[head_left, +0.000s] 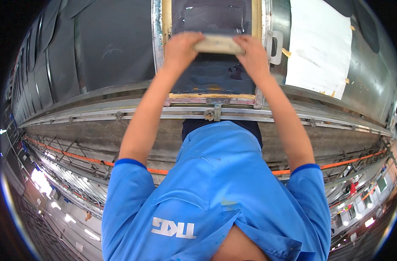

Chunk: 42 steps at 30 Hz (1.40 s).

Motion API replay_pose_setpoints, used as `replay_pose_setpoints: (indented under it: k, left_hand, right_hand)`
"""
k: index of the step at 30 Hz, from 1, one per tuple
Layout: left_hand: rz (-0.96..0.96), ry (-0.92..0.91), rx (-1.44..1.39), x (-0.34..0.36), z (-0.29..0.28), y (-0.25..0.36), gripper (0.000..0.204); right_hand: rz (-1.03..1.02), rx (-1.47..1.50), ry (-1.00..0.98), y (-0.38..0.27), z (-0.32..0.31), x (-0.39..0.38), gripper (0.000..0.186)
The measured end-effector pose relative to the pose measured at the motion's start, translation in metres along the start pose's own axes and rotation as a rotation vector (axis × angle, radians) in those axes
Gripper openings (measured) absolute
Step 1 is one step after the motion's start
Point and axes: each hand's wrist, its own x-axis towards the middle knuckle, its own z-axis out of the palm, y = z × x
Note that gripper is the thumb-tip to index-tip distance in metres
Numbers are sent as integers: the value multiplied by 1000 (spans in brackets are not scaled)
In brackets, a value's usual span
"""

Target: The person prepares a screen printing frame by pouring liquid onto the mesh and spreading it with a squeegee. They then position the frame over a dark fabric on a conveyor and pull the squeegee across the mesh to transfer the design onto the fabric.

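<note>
Gripping both ends of the pale bar (220,45) with left hand (181,50) and right hand (253,54), over the dark screen (207,80), beyond the near edge of the frame (190,96); likely mid-stroke, next calling for even pressure.

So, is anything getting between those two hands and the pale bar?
Nothing visible is: the left hand and right hand grip the pale bar directly, one at each end, over the dark panel. Whether the bar touches that panel, I can't tell.
</note>
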Motion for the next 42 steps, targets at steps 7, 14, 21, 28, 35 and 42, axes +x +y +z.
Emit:
replay_pose_setpoints:
  k: [7, 14, 21, 28, 35, 42]
  left_hand:
    - [-34, -73, 3, -87, -18, 41, 55]
    - [-24, -118, 3, 59, -41, -14, 44]
    - [-130, -83, 60, 93, -21, -15, 37]
    - [10, -47, 74, -56, -7, 30, 48]
    - [-147, -279, -156, -84, -35, 42, 51]
    - [-96, -256, -219, -16, -27, 66, 45]
  right_hand:
    - [95, 99, -166, -61, -15, -74, 54]
    - [-21, -41, -103, 9, -32, 74, 43]
    - [-16, -93, -21, 51, -1, 89, 52]
    - [108, 58, -56, -34, -3, -63, 56]
    - [110, 207, -182, -54, -29, -77, 46]
    - [503, 47, 385, 63, -65, 32, 40]
